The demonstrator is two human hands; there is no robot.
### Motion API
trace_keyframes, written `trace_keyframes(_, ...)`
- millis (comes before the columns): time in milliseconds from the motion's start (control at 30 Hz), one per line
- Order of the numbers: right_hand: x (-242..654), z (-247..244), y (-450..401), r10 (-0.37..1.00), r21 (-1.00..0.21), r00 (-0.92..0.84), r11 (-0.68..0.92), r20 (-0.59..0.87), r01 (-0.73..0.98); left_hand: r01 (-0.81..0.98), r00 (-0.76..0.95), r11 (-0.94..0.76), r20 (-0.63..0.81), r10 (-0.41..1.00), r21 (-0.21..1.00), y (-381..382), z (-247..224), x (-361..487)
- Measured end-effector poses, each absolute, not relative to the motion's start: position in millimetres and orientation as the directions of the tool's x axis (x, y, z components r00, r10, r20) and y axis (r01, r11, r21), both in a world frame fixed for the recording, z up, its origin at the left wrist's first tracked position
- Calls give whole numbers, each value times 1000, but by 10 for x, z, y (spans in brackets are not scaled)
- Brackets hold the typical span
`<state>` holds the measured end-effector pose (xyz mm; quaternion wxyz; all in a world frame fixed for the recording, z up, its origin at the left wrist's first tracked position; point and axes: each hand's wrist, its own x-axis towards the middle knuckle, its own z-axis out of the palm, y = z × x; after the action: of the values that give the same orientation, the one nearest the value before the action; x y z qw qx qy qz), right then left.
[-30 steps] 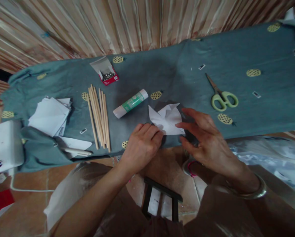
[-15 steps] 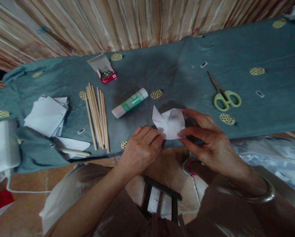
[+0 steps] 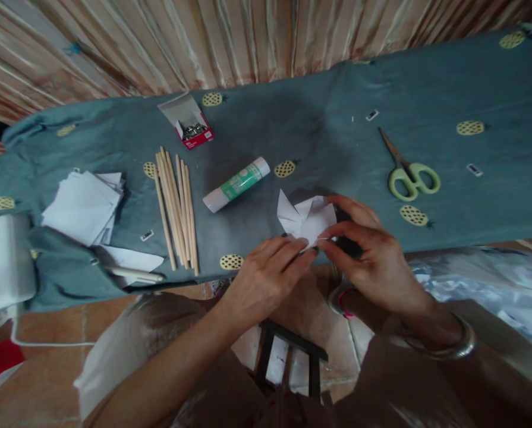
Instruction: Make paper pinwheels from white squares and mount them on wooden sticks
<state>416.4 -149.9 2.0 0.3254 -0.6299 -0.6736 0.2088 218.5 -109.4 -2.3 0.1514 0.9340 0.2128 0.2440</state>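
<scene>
A white paper pinwheel (image 3: 309, 221) with cut, bent flaps lies near the front edge of the cloth-covered table, between both hands. My left hand (image 3: 272, 267) is closed, its fingertips pinching the pinwheel's lower edge. From the right, my right hand (image 3: 366, 246) grips the paper's lower right edge between thumb and index finger, while another finger rests at the upper right corner. The two hands' fingertips nearly meet at the bottom of the paper. A glue stick (image 3: 236, 184) with a green label lies beyond my left hand.
Green-handled scissors (image 3: 408, 172) lie at the right. Left of the glue stick are several wooden sticks (image 3: 176, 211) and an open red box (image 3: 195, 131) of small metal pieces. Farther left sit stacked white paper squares (image 3: 82, 205), a pen (image 3: 134, 274) and a white device (image 3: 7, 261).
My left hand has slid right along the pinwheel's lower edge. My right thumb and index finger have come closer together there, near the left fingertips.
</scene>
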Motion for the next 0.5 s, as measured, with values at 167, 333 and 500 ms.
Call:
trace_keyframes(167,4126,5,-1475,985,-679,13,108,171,726,329,777,-837,378,503,438,-1070,-12,2202)
trace_keyframes(333,4092,-19,-1461,981,-662,20,114,191,741,336,761,-804,361,538,490,-1071,-25,2209)
trace_keyframes(500,4067,-37,-1450,978,-650,33,111,204,752,332,769,-795,343,540,508,-1073,-45,2201)
